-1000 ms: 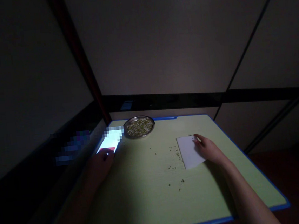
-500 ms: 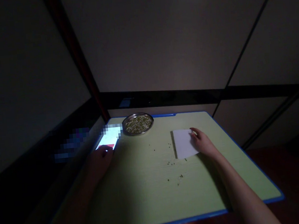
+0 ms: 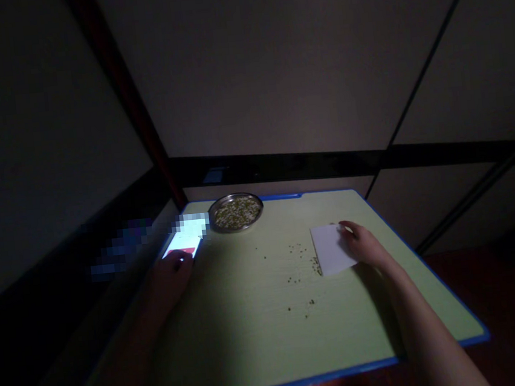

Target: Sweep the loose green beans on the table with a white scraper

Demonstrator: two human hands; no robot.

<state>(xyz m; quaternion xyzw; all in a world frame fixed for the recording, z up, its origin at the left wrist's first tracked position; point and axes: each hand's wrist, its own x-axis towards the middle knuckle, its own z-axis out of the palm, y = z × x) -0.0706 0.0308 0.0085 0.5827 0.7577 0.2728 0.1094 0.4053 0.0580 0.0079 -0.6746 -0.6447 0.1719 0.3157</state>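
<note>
My right hand is closed on the right edge of a white card, its thumb and fingers pinching it close to the tabletop. Small dark grains gather along the card's left edge, and more lie scattered to its left and nearer to me. My left hand is in shadow, its fingers curled at the near end of a lit phone, which it holds. Behind the phone, a round metal plate carries a layer of mixed green and white grains.
All this is on a pale green table with a blue rim. A dark wall with a black band stands behind it, and another dark panel closes in on the left. The room is dim.
The white card shifted left over some grains, then back right, uncovering a cluster at its left edge. My right hand moved with it. My left hand stayed at the phone; the view tilted slightly.
</note>
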